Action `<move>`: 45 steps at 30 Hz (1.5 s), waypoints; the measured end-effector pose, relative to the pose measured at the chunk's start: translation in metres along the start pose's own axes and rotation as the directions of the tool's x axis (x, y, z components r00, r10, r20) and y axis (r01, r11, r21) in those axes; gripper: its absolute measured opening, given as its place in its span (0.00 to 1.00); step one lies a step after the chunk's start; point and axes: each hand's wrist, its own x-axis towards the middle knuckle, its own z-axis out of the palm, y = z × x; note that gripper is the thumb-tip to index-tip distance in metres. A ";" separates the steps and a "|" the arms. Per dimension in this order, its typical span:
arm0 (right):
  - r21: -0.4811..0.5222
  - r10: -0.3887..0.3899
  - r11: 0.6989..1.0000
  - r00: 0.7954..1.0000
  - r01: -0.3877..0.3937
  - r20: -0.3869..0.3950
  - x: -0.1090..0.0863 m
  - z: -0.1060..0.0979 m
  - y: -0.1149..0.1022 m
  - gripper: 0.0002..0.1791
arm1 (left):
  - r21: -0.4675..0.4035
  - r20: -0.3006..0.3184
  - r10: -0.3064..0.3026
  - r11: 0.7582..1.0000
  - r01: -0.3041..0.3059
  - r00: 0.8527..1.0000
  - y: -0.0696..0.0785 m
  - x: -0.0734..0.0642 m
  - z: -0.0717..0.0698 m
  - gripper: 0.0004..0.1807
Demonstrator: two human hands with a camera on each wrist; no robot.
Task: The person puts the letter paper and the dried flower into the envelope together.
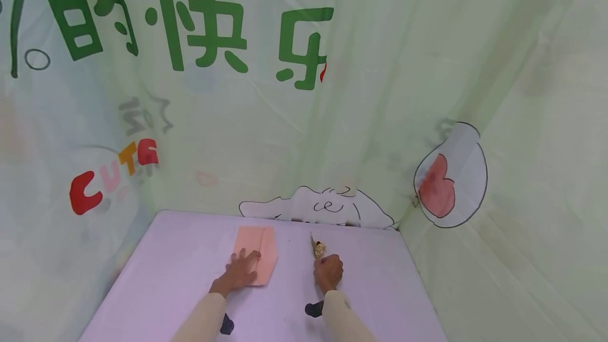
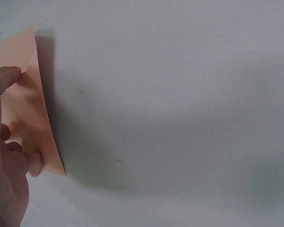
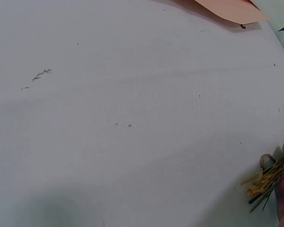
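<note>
My left hand point(image 1: 241, 271) lies spread on the pink paper point(image 1: 268, 249) at left, seemingly steadying it; right hand point(image 1: 329, 272) grips the dried bunch point(image 1: 320, 249). The next move likely needs gentleness.

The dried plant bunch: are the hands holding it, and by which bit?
The right hand grips the dried plant bunch around its middle; ends poke out both sides.

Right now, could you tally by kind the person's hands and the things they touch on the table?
Hands (left hand, right hand): 2
Pink paper: 1
Dried plant bunch: 1
Total: 4
</note>
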 end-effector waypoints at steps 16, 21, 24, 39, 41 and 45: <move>0.078 0.002 0.997 1.000 -0.004 0.023 -0.004 0.008 0.002 0.07 | 0.048 -0.013 -0.026 0.998 0.027 1.000 -0.003 -0.004 -0.001 0.26; 0.111 -0.040 0.993 0.999 0.042 -0.024 -0.007 0.012 -0.015 0.06 | 0.013 -0.017 0.008 1.000 -0.008 1.000 -0.003 -0.007 -0.010 0.26; 0.150 -0.066 0.986 0.997 0.072 -0.045 -0.014 0.018 -0.030 0.04 | 0.016 -0.030 0.036 0.999 -0.035 0.999 -0.012 -0.004 -0.008 0.25; 0.176 -0.180 0.968 0.983 0.181 -0.024 -0.061 0.066 -0.090 0.05 | 0.033 -0.001 -0.005 0.999 0.005 1.000 -0.003 -0.001 -0.008 0.25; 0.172 -0.168 0.971 0.986 0.166 -0.006 -0.068 0.069 -0.093 0.05 | 0.041 0.015 -0.021 0.999 0.021 1.000 0.004 -0.003 -0.010 0.25; 0.154 -0.171 0.974 0.985 0.167 0.014 -0.077 0.073 -0.093 0.04 | 0.058 0.017 -0.042 0.997 0.041 0.999 0.008 -0.001 -0.006 0.25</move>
